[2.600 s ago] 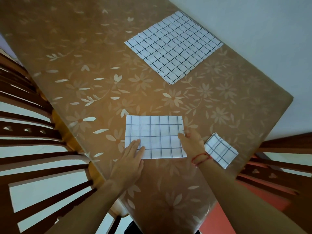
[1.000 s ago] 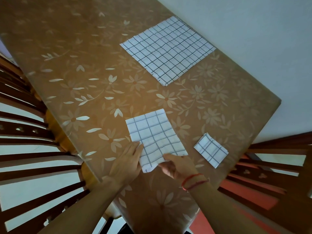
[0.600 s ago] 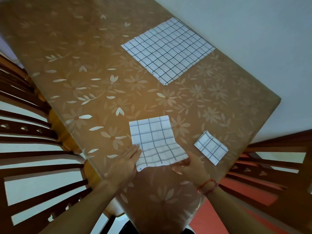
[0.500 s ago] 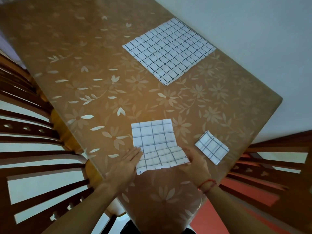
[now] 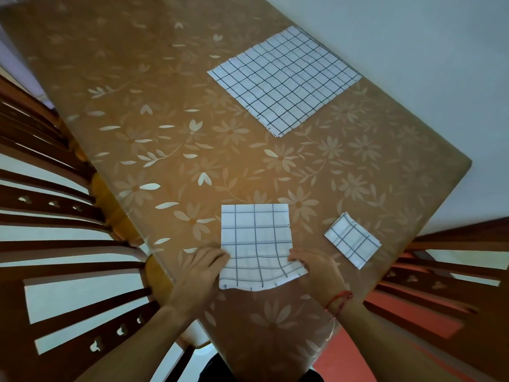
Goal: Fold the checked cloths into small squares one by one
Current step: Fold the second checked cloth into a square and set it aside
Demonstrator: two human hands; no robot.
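While the half-folded checked cloth [image 5: 256, 238] lies near the tabletop's [image 5: 154, 86] front edge, the left hand [image 5: 202, 268] presses flat on its left side and the right hand [image 5: 316, 267] pinches its lifted near-right corner. Right: small folded square [image 5: 352, 239]. Farther back: unfolded cloth [image 5: 285, 78].

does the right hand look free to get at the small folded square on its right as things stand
Probably yes. The right hand is on the half-folded cloth, and the small folded square lies just beside it with only bare table between them.
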